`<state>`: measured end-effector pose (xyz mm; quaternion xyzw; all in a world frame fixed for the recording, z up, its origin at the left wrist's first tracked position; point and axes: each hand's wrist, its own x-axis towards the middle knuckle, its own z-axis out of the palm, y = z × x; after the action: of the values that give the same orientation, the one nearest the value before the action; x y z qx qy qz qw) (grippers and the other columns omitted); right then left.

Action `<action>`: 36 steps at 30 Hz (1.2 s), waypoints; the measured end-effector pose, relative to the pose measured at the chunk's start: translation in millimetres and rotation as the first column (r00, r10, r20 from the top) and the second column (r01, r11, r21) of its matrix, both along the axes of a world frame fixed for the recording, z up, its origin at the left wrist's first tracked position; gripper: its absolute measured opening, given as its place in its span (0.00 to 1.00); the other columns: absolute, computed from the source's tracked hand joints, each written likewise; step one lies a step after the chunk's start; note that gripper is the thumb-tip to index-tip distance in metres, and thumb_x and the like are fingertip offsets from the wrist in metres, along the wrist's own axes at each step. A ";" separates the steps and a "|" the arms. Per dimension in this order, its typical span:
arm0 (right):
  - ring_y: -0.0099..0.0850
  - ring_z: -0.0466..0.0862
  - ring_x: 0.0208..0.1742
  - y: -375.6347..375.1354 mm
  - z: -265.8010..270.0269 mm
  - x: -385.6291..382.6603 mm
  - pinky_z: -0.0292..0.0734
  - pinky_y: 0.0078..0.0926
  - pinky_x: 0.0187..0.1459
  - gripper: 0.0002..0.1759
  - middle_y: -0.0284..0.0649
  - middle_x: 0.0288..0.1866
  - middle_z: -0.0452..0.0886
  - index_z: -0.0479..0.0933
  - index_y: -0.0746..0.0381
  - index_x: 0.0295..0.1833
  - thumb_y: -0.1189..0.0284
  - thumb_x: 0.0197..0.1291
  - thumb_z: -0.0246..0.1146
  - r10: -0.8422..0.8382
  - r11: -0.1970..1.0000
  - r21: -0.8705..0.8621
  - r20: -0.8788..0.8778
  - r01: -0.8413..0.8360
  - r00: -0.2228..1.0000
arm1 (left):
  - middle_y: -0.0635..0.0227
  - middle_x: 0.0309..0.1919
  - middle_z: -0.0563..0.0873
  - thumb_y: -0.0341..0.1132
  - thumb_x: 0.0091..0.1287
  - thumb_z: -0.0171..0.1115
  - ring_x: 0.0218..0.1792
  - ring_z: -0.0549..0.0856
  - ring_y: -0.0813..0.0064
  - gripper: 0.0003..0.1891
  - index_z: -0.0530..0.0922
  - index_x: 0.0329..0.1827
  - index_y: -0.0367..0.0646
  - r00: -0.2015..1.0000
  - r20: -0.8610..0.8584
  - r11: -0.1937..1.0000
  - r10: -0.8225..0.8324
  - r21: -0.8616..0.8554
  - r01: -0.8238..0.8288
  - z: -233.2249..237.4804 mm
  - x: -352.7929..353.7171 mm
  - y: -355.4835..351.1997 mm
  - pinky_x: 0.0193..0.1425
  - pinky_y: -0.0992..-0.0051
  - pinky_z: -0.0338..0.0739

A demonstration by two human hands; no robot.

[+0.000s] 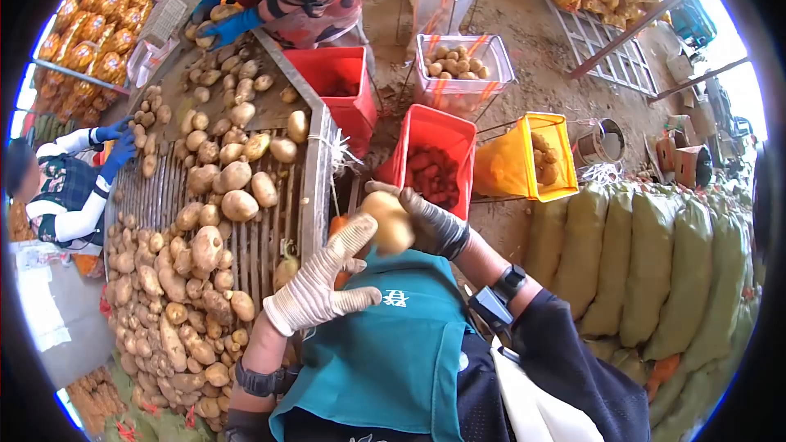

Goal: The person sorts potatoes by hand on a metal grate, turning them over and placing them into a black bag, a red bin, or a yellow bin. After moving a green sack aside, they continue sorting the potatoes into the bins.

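Potato (389,223): just below red bin (426,127), clamped in right hand (434,227), held up off desk (315,172), seemingly for clear look. Left hand (323,282): fingers spread, empty, beside potato. Loose potatoes (221,196): left of bin, on desk slats.
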<state>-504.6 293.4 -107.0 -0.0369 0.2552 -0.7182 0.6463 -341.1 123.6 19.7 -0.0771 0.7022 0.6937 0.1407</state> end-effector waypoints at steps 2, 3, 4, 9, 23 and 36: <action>0.42 0.82 0.59 23.6 -35.5 -20.3 0.85 0.45 0.46 0.39 0.45 0.62 0.78 0.66 0.56 0.71 0.47 0.61 0.66 -0.082 0.996 0.054 0.122 0.076 0.989 | 0.64 0.79 0.58 0.35 0.59 0.76 0.76 0.63 0.68 0.47 0.57 0.80 0.47 0.999 -0.020 0.999 0.042 -0.016 -0.042 -7.3 0.6 -9.8 0.68 0.66 0.72; 0.44 0.83 0.56 45.4 -54.8 -37.5 0.86 0.45 0.45 0.35 0.45 0.59 0.80 0.69 0.56 0.67 0.48 0.62 0.66 -0.224 0.963 0.177 0.118 0.201 0.967 | 0.65 0.79 0.58 0.33 0.59 0.75 0.76 0.61 0.69 0.47 0.57 0.80 0.48 0.990 0.005 0.989 0.143 -0.022 -0.143 -11.3 6.4 -17.7 0.66 0.67 0.73; 0.45 0.85 0.53 67.0 -73.1 -54.5 0.86 0.45 0.45 0.31 0.46 0.55 0.82 0.72 0.57 0.63 0.49 0.62 0.67 -0.357 0.901 0.294 0.083 0.320 0.930 | 0.66 0.79 0.58 0.34 0.61 0.74 0.76 0.62 0.68 0.45 0.57 0.80 0.48 0.923 0.075 0.916 0.377 0.117 -0.384 -22.7 19.0 -26.1 0.65 0.67 0.74; 0.43 0.82 0.49 200.0 -101.7 -165.8 0.84 0.46 0.44 0.26 0.43 0.48 0.81 0.74 0.53 0.56 0.50 0.59 0.68 -0.763 0.334 0.652 -0.236 0.680 0.601 | 0.55 0.76 0.64 0.24 0.68 0.55 0.76 0.63 0.64 0.34 0.57 0.79 0.40 0.667 -0.272 0.440 0.694 -0.573 -0.691 -81.8 131.6 -57.6 0.79 0.69 0.57; 0.24 0.84 0.41 -133.6 7.1 -115.9 0.80 0.21 0.38 0.18 0.31 0.46 0.83 0.76 0.57 0.61 0.70 0.67 0.60 0.209 0.973 0.230 -0.803 -0.032 0.558 | 0.43 0.70 0.69 0.25 0.68 0.56 0.68 0.73 0.51 0.30 0.63 0.75 0.36 0.235 -0.423 -0.275 0.875 -0.834 -0.478 -119.4 245.9 44.6 0.68 0.65 0.71; 0.53 0.69 0.72 -375.3 6.2 164.7 0.67 0.46 0.69 0.37 0.54 0.71 0.68 0.67 0.58 0.71 0.68 0.54 0.70 -0.272 0.715 0.255 -0.756 -0.651 -0.595 | 0.51 0.74 0.65 0.21 0.66 0.57 0.70 0.72 0.59 0.32 0.63 0.76 0.39 -0.219 -0.453 -0.487 0.865 -0.648 -0.585 -85.9 276.6 156.8 0.65 0.68 0.75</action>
<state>-339.9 -81.9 -100.8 -0.8680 0.4394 -0.1257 0.1939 -64.6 280.4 -66.2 -0.7479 0.5323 0.1396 -0.3713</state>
